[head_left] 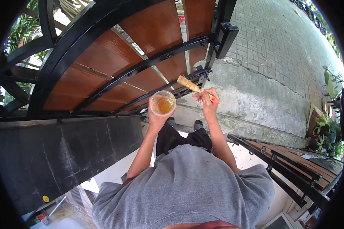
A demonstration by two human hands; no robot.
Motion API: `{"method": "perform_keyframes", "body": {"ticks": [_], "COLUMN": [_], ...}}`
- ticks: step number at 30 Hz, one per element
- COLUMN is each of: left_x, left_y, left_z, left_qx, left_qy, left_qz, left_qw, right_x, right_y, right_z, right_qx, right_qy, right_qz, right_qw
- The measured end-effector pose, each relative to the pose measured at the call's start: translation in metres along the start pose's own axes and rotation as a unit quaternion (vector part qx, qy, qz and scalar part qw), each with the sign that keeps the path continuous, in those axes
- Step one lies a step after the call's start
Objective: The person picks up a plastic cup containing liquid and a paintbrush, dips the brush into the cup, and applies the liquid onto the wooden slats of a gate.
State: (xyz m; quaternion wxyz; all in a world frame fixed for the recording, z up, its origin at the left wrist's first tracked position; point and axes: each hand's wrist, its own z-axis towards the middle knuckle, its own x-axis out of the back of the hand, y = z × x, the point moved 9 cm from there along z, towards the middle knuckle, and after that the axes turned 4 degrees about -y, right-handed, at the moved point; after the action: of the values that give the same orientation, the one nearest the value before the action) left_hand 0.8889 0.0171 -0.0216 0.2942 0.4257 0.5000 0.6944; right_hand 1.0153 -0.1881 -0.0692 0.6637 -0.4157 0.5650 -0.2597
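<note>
In the head view my left hand (158, 119) is wrapped round a clear plastic cup (152, 105), held upright. Amber liquid (164, 106) lies in the bottom of the cup. To the right of it my right hand (208, 102) grips a paintbrush (189, 83) by its handle, whose end is orange. The brush's pale bristles point up and left, above and apart from the cup. Glossy red-brown boards (153, 26) in a black metal frame (80, 40) stand just beyond the cup and brush.
A dark wall panel (68, 156) stands at the left. At the right is a second gate section (286, 156) with brown slats and black bars. Grey concrete (252, 99) and brick paving (271, 42) lie beyond my right hand. Potted plants (325, 126) are at the far right.
</note>
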Motion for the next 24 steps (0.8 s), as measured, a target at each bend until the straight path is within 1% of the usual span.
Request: {"method": "perform_keyframes", "body": {"ticks": [1,3,5,7,8,9,11,12,13,14,16,17,18,20,21,23,24], "left_x": [0.006,0.015,0.026,0.037,0.045,0.053,0.07,0.078,0.088,0.097,0.113,0.121,0.125,0.131,0.134,0.133,0.13], "left_y": [0.005,0.006,0.004,-0.004,-0.01,-0.015,-0.02,-0.023,-0.027,-0.031,-0.037,-0.046,-0.049,-0.054,-0.066,-0.069,-0.07], "left_z": [-0.002,-0.003,-0.002,-0.002,0.003,0.005,0.008,0.008,0.007,0.008,0.005,0.004,0.003,0.0,-0.002,-0.005,-0.004], "left_qx": [-0.008,0.006,0.034,0.012,-0.003,-0.015,-0.016,-0.016,-0.027,-0.034,-0.044,-0.043,-0.037,-0.023,-0.013,-0.008,-0.007], "left_qy": [-0.006,-0.01,-0.025,-0.046,-0.052,-0.067,-0.073,-0.078,-0.081,-0.084,-0.095,-0.098,-0.106,-0.117,-0.121,-0.127,-0.129], "left_qz": [0.034,0.01,0.002,0.038,0.058,0.083,0.075,0.069,0.074,0.079,0.086,0.094,0.081,0.055,0.043,0.046,0.05], "left_qw": [0.999,1.0,0.999,0.998,0.997,0.994,0.994,0.994,0.994,0.993,0.991,0.99,0.99,0.991,0.992,0.991,0.99], "right_x": [-0.001,-0.012,-0.034,-0.051,-0.056,-0.051,-0.028,-0.019,-0.01,-0.01,-0.022,-0.032,-0.049,-0.074,-0.078,-0.084,-0.078], "right_y": [0.016,0.03,0.038,0.053,0.071,0.099,0.157,0.17,0.182,0.192,0.185,0.181,0.156,0.119,0.109,0.099,0.111], "right_z": [0.008,0.024,0.042,0.052,0.057,0.055,0.042,0.03,0.017,0.015,0.015,0.022,0.028,0.034,0.031,0.025,0.029], "right_qx": [0.0,0.011,0.044,0.082,0.096,0.087,0.08,0.082,0.07,0.084,0.11,0.106,0.137,0.181,0.187,0.201,0.183], "right_qy": [0.01,0.024,0.025,0.028,0.034,0.072,0.149,0.188,0.24,0.245,0.258,0.259,0.223,0.188,0.18,0.162,0.183], "right_qz": [0.005,0.005,0.045,0.083,0.108,0.089,0.069,0.069,0.033,0.028,0.015,0.05,0.02,0.092,0.132,0.218,0.197], "right_qw": [1.0,1.0,0.998,0.993,0.989,0.99,0.983,0.976,0.968,0.965,0.96,0.959,0.965,0.961,0.957,0.941,0.946]}}
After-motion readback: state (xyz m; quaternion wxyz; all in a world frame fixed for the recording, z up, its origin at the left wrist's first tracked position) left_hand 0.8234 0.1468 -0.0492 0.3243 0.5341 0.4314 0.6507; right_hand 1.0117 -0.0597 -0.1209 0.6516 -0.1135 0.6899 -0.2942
